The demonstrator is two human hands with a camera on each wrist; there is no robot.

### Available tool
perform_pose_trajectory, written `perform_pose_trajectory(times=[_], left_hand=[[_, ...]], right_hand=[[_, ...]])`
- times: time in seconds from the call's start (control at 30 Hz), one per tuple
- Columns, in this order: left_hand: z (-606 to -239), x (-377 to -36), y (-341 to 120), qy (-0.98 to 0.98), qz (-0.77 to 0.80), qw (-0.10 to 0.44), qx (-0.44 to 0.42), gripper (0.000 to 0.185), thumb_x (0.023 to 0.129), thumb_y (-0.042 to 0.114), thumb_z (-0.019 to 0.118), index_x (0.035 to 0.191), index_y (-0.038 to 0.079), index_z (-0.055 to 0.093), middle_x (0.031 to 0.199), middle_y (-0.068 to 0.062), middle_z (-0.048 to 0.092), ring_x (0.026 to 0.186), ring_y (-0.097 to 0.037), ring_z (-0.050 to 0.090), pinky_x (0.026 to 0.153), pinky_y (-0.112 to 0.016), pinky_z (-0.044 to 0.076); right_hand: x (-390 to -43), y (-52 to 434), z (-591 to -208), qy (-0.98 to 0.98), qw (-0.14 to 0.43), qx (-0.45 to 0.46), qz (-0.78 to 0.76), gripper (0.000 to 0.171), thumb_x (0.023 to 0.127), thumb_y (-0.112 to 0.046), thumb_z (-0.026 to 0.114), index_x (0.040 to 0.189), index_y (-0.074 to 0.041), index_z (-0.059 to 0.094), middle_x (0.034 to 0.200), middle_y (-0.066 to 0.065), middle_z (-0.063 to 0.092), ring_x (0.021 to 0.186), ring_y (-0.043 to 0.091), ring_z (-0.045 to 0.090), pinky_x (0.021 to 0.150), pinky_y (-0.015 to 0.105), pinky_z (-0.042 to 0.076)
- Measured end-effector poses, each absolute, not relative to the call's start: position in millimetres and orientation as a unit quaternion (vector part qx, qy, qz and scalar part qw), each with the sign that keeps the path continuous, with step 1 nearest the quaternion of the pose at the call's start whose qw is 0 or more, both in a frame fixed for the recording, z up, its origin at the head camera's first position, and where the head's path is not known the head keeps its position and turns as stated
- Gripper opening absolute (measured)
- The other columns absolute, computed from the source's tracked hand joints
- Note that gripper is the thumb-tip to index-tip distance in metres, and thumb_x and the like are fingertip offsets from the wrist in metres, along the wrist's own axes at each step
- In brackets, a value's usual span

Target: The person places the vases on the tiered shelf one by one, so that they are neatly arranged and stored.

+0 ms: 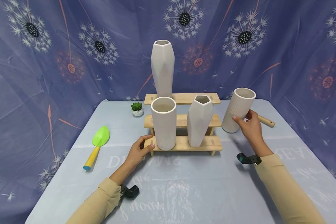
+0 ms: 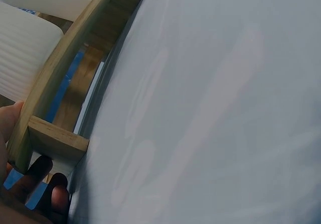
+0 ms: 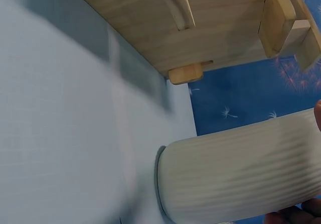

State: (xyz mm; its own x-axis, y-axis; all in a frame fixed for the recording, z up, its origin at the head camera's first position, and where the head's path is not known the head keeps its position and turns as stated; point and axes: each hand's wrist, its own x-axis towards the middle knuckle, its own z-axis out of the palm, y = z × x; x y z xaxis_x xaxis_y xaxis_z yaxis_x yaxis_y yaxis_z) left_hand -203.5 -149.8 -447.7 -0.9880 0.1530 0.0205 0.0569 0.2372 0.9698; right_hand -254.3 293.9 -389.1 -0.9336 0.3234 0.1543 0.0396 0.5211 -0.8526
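A: Status of the hands?

B: The right hand (image 1: 249, 126) has its fingers and thumb wrapped around a ribbed white cylinder vase (image 1: 238, 109) at right of centre in the head view. The vase is tilted, its base on or just at the grey table cover (image 1: 184, 186); I cannot tell which. The left hand (image 1: 138, 151) rests against the left end of the wooden stepped rack (image 1: 182, 143), fingers curled round its lowest board, just beside a second ribbed vase (image 1: 163, 123).

A: Failure modes?

B: In my judgement, three. The glazed ceramic looks smooth between the ribs; a loose grip on a tilted vase could let it slip and tip. A wooden handle (image 1: 266, 120) lies just behind the held vase and could be knocked. The faceted vase (image 1: 199, 119) and the tall faceted vase (image 1: 162, 67) stand on narrow boards; a jolt to the rack could topple them.

A: Materials?

B: Matte white ceramic, fine vertical ribbing or angular facets, open tops. The rack is pale, smooth-planed wood with slotted joints. The cover appears to be printed woven fabric.
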Motion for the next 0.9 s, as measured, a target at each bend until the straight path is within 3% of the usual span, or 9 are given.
perform_pose_trajectory(times=[0.47,0.8,0.9], left_hand=[[-450,-204,-150,0.780,0.622,0.036,0.065,0.047,0.088,0.023,0.068,0.131,0.018,0.052,0.122,-0.012,0.057,0.098,-0.012,0.054,0.079,-0.020,0.046],[-435,-197,-149,0.779,0.622,0.053,0.062,0.048,0.089,0.018,0.065,0.134,0.012,0.049,0.145,-0.008,0.045,0.124,-0.019,0.044,0.090,-0.019,0.041],[-424,-192,-147,0.784,0.615,0.056,0.063,0.049,0.090,0.016,0.064,0.135,0.009,0.048,0.145,-0.009,0.045,0.125,-0.020,0.045,0.090,-0.019,0.041]], right_hand=[[-271,293,-392,-0.851,0.160,-0.103,0.490,0.091,0.084,-0.046,0.066,0.146,0.000,0.019,0.145,0.025,0.036,0.131,0.039,0.040,0.105,0.054,0.035],[-276,292,-395,-0.849,0.166,-0.104,0.490,0.092,0.083,-0.044,0.068,0.146,-0.001,0.018,0.145,0.025,0.035,0.131,0.040,0.040,0.105,0.056,0.035],[-277,292,-395,-0.847,0.167,-0.106,0.494,0.092,0.083,-0.044,0.068,0.146,-0.002,0.017,0.146,0.024,0.034,0.132,0.040,0.039,0.106,0.056,0.034]])
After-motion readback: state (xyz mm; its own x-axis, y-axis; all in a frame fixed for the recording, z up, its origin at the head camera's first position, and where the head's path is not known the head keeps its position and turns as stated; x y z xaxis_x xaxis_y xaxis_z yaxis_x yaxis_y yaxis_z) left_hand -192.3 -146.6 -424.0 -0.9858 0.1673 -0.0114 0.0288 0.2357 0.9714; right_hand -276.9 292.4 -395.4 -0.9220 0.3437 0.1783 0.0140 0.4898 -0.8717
